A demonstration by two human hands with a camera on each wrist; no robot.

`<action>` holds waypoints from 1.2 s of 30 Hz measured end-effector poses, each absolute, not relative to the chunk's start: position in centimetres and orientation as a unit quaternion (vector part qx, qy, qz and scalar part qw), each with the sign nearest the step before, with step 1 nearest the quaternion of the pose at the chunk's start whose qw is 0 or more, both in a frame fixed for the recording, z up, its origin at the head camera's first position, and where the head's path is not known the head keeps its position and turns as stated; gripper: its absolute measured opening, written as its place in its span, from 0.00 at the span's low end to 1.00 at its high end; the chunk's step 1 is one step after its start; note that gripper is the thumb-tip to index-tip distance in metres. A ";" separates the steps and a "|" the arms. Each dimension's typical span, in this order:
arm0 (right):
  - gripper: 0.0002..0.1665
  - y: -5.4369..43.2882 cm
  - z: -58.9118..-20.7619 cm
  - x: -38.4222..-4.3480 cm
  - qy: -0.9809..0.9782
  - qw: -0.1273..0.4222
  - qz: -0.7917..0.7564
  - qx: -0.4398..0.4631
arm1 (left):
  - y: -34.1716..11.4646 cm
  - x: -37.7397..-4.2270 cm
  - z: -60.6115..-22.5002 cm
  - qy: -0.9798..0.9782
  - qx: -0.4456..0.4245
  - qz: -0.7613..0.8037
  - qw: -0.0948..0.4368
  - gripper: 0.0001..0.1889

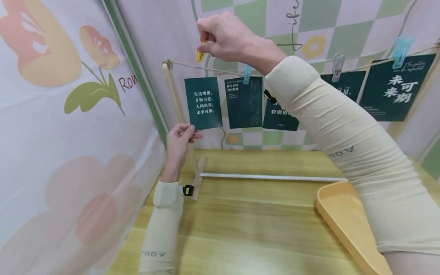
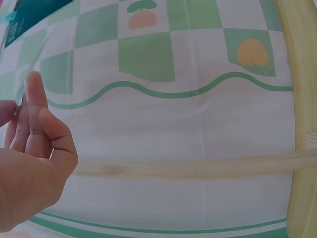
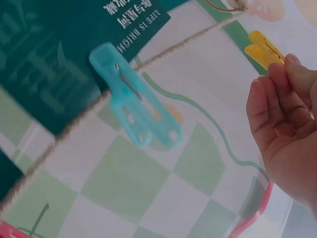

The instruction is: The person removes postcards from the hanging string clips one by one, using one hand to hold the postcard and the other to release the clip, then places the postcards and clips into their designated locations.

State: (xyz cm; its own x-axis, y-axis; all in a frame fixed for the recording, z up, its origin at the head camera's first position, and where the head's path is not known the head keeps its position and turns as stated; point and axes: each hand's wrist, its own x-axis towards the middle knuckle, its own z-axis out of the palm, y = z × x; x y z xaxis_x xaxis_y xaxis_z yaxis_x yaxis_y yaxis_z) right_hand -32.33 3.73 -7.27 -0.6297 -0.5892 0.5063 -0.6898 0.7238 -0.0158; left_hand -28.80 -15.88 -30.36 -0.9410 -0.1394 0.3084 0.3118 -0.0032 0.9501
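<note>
My left hand [image 1: 178, 143] pinches the lower edge of a dark green card [image 1: 203, 102] with white printed characters. The card stands upright just below a twine line [image 1: 213, 68], near the rack's left wooden post [image 1: 176, 91]. Above the twine, my right hand [image 1: 227, 38] grips a yellow clothespin [image 1: 200, 56] between thumb and fingers, its jaws pointing down. In the right wrist view the yellow clothespin [image 3: 265, 49] is apart from the twine. Beside the held card, a second green card [image 1: 243, 103] hangs from the twine by a blue clothespin [image 1: 247, 74].
Further right hang more green cards, one under a clear clothespin [image 1: 338, 68] and one under a large blue clothespin [image 1: 402, 51]. A white rod [image 1: 271, 177] runs low between the rack's ends. A yellow tray [image 1: 338, 214] sits on the wooden table [image 1: 254, 225], partly behind my right arm.
</note>
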 end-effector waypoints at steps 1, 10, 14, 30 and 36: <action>0.14 3.9 -7.3 -32.3 -0.897 0.240 0.105 0.356 | -16.2 -28.7 -30.4 -0.686 -0.066 -0.708 0.157 0.06; 0.22 6.4 -7.2 -31.3 -0.902 0.240 0.114 0.341 | -17.5 -27.7 -30.1 -0.677 -0.081 -0.715 0.151 0.09; 0.26 8.0 -7.8 -30.7 -0.901 0.240 0.116 0.342 | -17.5 -27.2 -30.2 -0.690 -0.088 -0.702 0.151 0.05; 0.14 14.7 -13.8 -28.0 -0.851 0.292 0.010 0.437 | -18.7 -25.1 -33.0 -0.693 -0.107 -0.706 0.101 0.05; 0.12 17.3 -17.8 -26.9 -0.890 0.226 -0.023 0.395 | -19.6 -23.8 -34.3 -0.702 -0.108 -0.701 0.064 0.06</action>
State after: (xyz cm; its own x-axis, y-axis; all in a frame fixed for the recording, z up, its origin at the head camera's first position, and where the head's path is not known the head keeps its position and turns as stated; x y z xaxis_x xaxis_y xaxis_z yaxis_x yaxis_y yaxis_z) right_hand -26.93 17.30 -17.77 -0.5856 -0.7138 0.3842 -0.6933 0.6866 0.2189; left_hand -23.76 -19.55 -34.34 -0.9683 0.0619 0.2421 0.2422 -0.0067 0.9702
